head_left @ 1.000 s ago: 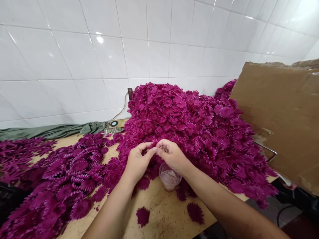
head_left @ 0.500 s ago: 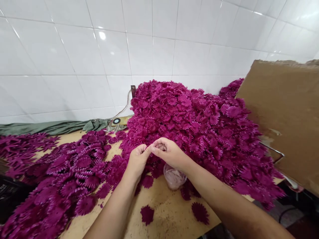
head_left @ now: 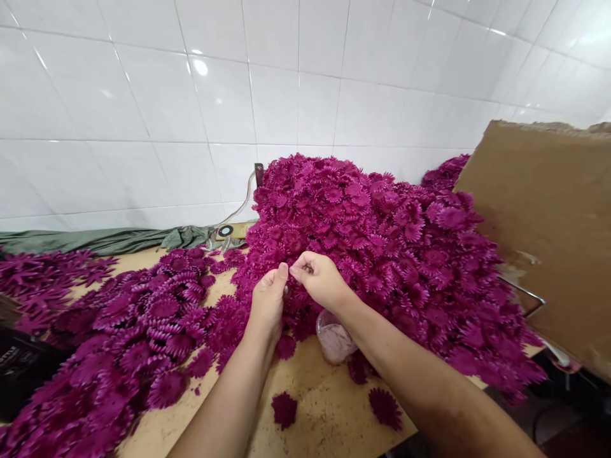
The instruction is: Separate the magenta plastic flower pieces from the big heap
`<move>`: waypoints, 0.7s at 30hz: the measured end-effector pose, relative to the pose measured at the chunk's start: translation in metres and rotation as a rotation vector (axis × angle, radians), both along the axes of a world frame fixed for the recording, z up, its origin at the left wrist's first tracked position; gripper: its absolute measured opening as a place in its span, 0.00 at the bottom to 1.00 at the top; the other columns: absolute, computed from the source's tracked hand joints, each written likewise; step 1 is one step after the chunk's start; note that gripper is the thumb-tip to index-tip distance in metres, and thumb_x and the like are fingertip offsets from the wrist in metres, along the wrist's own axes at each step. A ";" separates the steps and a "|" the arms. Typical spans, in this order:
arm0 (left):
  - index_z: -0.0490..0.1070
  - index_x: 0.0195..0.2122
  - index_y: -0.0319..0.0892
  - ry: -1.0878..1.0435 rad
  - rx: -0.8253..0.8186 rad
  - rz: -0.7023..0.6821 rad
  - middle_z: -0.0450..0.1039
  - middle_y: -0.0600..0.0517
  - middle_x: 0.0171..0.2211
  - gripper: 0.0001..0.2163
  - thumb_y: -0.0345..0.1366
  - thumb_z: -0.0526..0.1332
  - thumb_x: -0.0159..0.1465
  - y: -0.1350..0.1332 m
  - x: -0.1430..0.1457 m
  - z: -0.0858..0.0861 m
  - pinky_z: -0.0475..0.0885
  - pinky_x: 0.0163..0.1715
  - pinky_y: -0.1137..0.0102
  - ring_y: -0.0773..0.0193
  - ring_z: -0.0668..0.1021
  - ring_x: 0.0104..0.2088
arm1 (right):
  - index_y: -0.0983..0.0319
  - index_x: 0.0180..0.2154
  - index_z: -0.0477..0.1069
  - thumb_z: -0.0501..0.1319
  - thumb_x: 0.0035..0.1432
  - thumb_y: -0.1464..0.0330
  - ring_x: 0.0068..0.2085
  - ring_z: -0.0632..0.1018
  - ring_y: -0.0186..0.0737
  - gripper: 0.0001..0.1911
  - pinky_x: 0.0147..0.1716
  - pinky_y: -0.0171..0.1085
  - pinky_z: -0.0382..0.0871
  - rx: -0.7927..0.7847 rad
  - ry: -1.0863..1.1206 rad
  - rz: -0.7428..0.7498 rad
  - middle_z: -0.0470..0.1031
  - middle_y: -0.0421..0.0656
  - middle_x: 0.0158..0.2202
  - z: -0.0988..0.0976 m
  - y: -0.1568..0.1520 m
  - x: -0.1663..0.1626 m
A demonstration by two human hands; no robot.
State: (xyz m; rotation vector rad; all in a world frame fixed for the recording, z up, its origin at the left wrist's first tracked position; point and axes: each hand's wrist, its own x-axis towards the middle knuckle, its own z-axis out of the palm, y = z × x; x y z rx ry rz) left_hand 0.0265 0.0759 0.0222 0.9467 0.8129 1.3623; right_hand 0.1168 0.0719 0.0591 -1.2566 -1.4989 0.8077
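My left hand [head_left: 270,294] and my right hand [head_left: 321,275] are raised over the table at the near foot of a big heap of magenta petal discs [head_left: 344,216]. Both are closed, thumbs against curled fingers, with the fingertips close together. Whatever they pinch is too small or hidden to make out. Under my right wrist stands a clear plastic cup [head_left: 334,337] with something pale inside, partly covered by the forearm. Two loose flower discs lie on the tabletop below, one dark magenta disc [head_left: 284,409] and another disc [head_left: 384,408] farther right.
Stacked flower discs [head_left: 143,343] spread across the left side, beside a black box [head_left: 23,372]. A large cardboard sheet [head_left: 544,229] leans at the right. Green cloth [head_left: 95,240] runs along the tiled wall [head_left: 157,95], near a yellow object with a round dial [head_left: 226,231].
My hands have drawn slightly apart at the fingertips; before, they were touching. My left thumb now points more upward. The view has shifted a little.
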 end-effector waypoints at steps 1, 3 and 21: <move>0.56 0.17 0.41 0.003 -0.009 0.027 0.51 0.63 0.12 0.22 0.54 0.63 0.44 0.001 0.000 0.001 0.49 0.16 0.76 0.76 0.54 0.14 | 0.60 0.17 0.60 0.56 0.43 0.70 0.20 0.60 0.30 0.07 0.22 0.33 0.53 0.011 0.005 -0.050 0.59 0.34 0.14 0.000 0.005 0.002; 0.54 0.16 0.42 -0.019 -0.015 0.102 0.51 0.63 0.12 0.22 0.54 0.63 0.44 0.002 -0.008 0.007 0.51 0.16 0.76 0.76 0.55 0.14 | 0.60 0.16 0.60 0.57 0.41 0.70 0.21 0.61 0.30 0.08 0.23 0.33 0.54 0.051 0.051 -0.202 0.59 0.34 0.14 0.000 0.015 0.016; 0.73 0.32 0.42 0.765 0.434 0.192 0.74 0.49 0.34 0.09 0.34 0.58 0.50 0.012 -0.034 0.028 0.67 0.43 0.62 0.60 0.74 0.36 | 0.63 0.26 0.62 0.69 0.34 0.70 0.21 0.69 0.26 0.17 0.24 0.29 0.61 -0.282 0.513 0.137 0.67 0.32 0.19 0.008 -0.006 0.049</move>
